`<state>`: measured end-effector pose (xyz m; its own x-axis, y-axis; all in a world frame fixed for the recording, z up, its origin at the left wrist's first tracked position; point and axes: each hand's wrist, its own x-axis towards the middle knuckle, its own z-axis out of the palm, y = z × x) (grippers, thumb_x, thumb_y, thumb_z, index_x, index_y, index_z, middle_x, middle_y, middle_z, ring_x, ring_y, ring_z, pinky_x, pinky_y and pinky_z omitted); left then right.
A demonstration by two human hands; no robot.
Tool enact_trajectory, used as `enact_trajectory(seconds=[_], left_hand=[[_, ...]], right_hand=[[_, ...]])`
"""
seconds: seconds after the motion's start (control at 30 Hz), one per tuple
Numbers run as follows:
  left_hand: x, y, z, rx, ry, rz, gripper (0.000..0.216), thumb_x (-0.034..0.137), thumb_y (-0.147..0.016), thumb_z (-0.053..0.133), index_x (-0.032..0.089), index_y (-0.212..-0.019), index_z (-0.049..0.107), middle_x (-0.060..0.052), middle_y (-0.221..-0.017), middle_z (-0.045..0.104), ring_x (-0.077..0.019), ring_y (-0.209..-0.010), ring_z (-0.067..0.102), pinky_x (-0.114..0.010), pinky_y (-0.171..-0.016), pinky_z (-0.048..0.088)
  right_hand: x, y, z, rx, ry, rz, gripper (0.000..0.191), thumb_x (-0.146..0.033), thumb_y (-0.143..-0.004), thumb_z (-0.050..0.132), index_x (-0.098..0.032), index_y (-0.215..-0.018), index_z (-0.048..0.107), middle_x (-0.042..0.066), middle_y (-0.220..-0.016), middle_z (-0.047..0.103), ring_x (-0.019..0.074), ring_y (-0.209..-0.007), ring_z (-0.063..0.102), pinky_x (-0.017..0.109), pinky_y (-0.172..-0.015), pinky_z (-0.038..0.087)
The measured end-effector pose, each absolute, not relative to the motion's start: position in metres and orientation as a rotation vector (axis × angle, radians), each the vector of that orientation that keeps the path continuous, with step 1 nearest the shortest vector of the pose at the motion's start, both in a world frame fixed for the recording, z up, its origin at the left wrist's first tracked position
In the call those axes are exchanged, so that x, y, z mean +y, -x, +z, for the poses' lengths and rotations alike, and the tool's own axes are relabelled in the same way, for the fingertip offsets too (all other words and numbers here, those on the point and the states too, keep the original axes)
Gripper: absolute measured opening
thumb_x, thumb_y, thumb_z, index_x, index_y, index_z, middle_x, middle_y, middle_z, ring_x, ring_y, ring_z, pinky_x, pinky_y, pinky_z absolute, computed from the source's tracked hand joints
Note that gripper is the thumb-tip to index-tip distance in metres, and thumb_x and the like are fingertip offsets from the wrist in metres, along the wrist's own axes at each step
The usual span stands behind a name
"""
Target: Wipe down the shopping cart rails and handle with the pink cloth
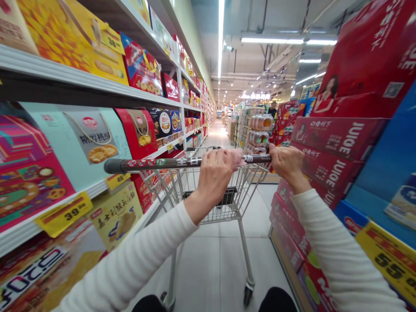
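Note:
Both of my hands grip the dark handlebar (pixel 152 164) of a wire shopping cart (pixel 214 203) in a supermarket aisle. My left hand (pixel 217 171) is wrapped round the middle of the bar. My right hand (pixel 286 161) is closed round its right end. Both arms are in white sleeves. The basket of the cart looks bare, with a black flap at its back. The cart stands on the pale tiled floor and points down the aisle.
Shelves (pixel 81 78) of boxed biscuits with yellow price tags run close along the left. Stacked red juice cartons (pixel 334 143) crowd the right. Wrapped bottle packs (pixel 260 134) stand ahead on the right, with a person (pixel 272 109) far beyond. The tiled aisle (pixel 221 134) runs straight ahead.

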<state>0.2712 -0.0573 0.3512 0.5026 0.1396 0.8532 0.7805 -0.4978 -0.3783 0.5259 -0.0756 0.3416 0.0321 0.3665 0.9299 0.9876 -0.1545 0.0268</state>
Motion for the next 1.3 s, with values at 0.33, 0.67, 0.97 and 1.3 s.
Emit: enact_trajectory(seconds=[0.33,0.67,0.97,1.3], left_hand=[[-0.051,-0.273,0.346,-0.537,1.874,-0.944,0.026,0.015,-0.098,0.050,0.016,-0.121,0.060,-0.008,-0.095,0.069,-0.0232,-0.089,0.065,-0.036,-0.084,0.050],[-0.043,-0.182,0.350,-0.663,1.877,-0.930,0.025,0.022,-0.101,0.044,0.017,-0.118,0.061,-0.011,-0.101,0.072,-0.0257,-0.095,0.064,-0.040,-0.088,0.046],[-0.056,-0.086,0.374,-0.977,2.033,-0.875,0.040,0.051,-0.099,0.046,0.018,-0.109,0.068,-0.012,-0.101,0.074,-0.0285,-0.091,0.064,-0.042,-0.085,0.042],[-0.056,-0.139,0.389,-1.089,2.154,-0.769,0.042,0.056,-0.095,0.051,0.017,-0.100,0.066,-0.011,-0.092,0.073,-0.0229,-0.081,0.062,-0.031,-0.069,0.041]], right_hand=[[-0.068,-0.545,0.339,-1.432,1.549,-1.157,0.060,-0.036,-0.100,0.032,-0.017,-0.050,0.058,0.008,-0.054,0.066,0.0113,-0.046,0.047,0.031,-0.057,0.021],[-0.065,-0.556,0.339,-1.439,1.565,-1.100,0.058,-0.037,-0.098,0.031,-0.019,-0.049,0.056,0.008,-0.052,0.061,0.0126,-0.048,0.043,0.032,-0.057,0.021],[-0.062,-0.561,0.336,-1.430,1.595,-1.072,0.060,-0.042,-0.099,0.032,-0.019,-0.048,0.052,0.007,-0.051,0.058,0.0126,-0.047,0.042,0.032,-0.057,0.020],[-0.053,-0.560,0.331,-1.431,1.543,-1.077,0.053,-0.038,-0.101,0.029,-0.020,-0.060,0.058,0.008,-0.061,0.064,0.0176,-0.059,0.051,0.034,-0.065,0.029]])
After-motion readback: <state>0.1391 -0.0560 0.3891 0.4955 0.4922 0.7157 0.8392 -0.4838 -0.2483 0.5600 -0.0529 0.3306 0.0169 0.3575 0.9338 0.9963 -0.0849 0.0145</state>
